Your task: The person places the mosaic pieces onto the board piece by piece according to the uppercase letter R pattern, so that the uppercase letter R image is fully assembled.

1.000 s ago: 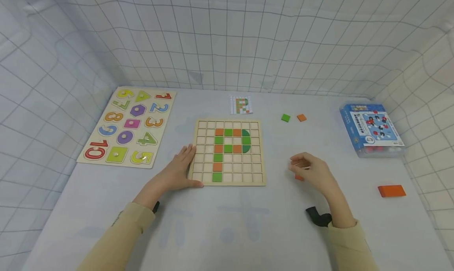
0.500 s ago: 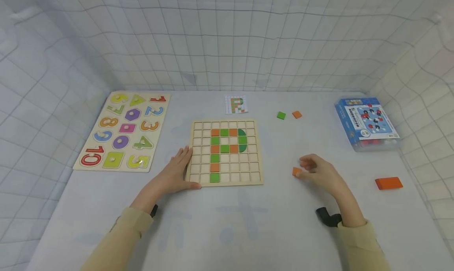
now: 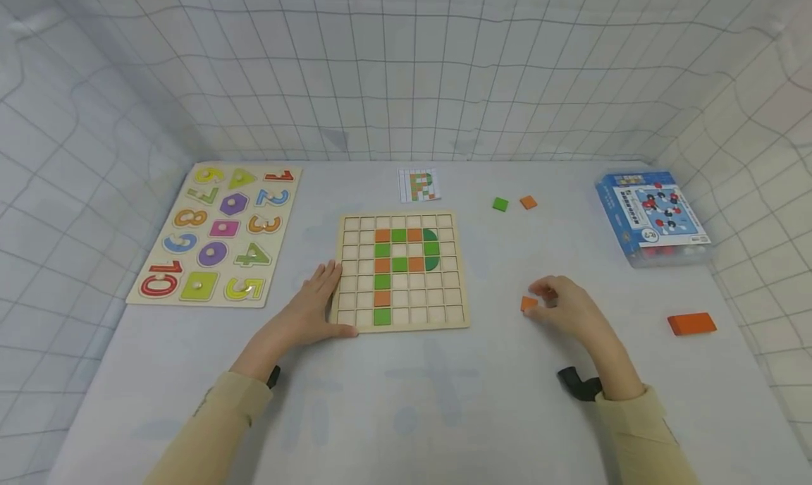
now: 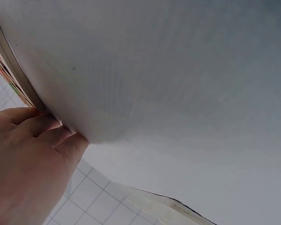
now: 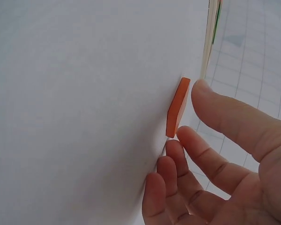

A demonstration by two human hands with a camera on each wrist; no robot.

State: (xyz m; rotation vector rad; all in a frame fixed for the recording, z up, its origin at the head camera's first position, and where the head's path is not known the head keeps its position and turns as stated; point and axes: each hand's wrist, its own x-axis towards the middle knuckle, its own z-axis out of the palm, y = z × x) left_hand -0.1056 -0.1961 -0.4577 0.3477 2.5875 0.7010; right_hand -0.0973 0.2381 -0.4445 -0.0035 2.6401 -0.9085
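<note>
In the head view, a square wooden grid board (image 3: 451, 296) holds green and orange tiles forming a P shape. My left hand (image 3: 309, 311) rests at its near left corner, fingers along the left side and thumb at the front edge; the left wrist view shows those fingers (image 4: 49, 129) by the board's edge. My right hand (image 3: 567, 307) is low over the table beside a loose orange square tile (image 3: 528, 304). In the right wrist view this tile (image 5: 178, 108) lies flat, with the thumb (image 5: 213, 103) and index fingertip close to it, no pinch visible.
A small pattern card (image 3: 419, 185) lies behind the board. Green (image 3: 500, 204) and orange (image 3: 528, 202) tiles lie farther back. A number puzzle (image 3: 216, 238) is at left; at right are a blue boxed set (image 3: 656, 217) and an orange block (image 3: 692, 323).
My right hand has come down to the loose orange tile, which was mostly covered and now shows beside the thumb. My left hand stays at the board; the head view has shifted slightly.
</note>
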